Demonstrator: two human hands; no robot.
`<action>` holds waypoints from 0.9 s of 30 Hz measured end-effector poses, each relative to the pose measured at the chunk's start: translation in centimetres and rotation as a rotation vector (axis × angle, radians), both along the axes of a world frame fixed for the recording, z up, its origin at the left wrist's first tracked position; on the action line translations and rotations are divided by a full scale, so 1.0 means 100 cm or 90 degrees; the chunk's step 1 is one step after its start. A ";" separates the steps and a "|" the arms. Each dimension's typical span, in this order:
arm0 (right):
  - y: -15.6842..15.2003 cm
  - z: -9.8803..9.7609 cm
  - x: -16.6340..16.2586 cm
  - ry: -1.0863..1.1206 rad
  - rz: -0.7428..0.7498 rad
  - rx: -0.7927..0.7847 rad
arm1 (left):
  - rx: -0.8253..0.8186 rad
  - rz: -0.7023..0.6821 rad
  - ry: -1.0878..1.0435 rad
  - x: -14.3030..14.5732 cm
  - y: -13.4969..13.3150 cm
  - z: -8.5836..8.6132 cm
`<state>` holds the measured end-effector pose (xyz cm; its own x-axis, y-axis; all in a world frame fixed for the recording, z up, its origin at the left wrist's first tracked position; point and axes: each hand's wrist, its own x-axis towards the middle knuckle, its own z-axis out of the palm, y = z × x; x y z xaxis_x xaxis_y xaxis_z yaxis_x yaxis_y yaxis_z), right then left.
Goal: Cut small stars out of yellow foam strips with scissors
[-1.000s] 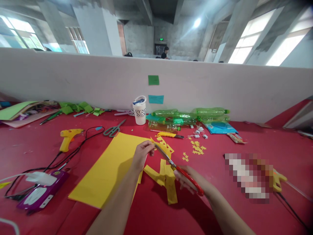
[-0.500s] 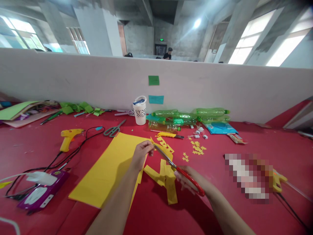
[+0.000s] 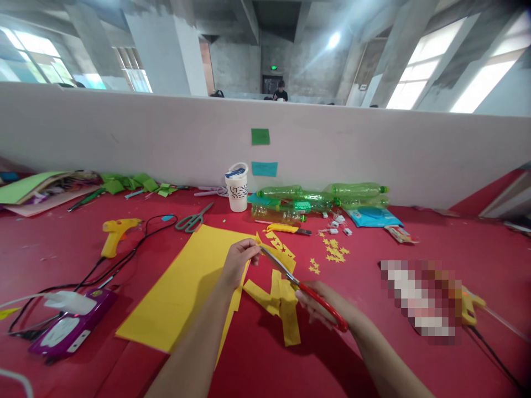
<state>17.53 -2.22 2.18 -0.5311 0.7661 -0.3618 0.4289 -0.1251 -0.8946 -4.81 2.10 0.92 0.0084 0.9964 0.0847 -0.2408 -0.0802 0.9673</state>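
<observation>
Pinching a small bit of yellow paper [image 3: 258,239], the left hand [image 3: 237,262] is over the right edge of the big yellow sheet [image 3: 178,298]. The right hand [image 3: 334,301] is wrapped around the handles of the red scissors [image 3: 307,289], to the right of the big sheet. The two hands are apart, but the scissor tip is right by the left fingers (I can't tell if the blades are a little bit open).

Just to the right of the big sheet are some yellow strips [image 3: 290,323], lying across each other. Also right of it are a yellow piece with star holes [image 3: 280,244] and a bunch of little yellow stars [image 3: 337,251]. A yellow cutter knife [image 3: 282,228] lies past its far right corner.

Gray scissors [image 3: 189,222] are by the big sheet's far left corner. Left of the sheet are a yellow glue gun [image 3: 112,235] and a purple power strip [image 3: 81,323]. Behind the sheet is a white cup [image 3: 238,196] with black marks (they look like squiggles), and green bottles [image 3: 357,189] lie behind it to the right. Everything is on a red table [image 3: 257,376].
</observation>
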 end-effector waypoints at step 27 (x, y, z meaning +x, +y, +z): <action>-0.001 -0.015 -0.008 0.080 0.011 -0.001 | 0.118 0.059 0.110 0.005 -0.004 0.009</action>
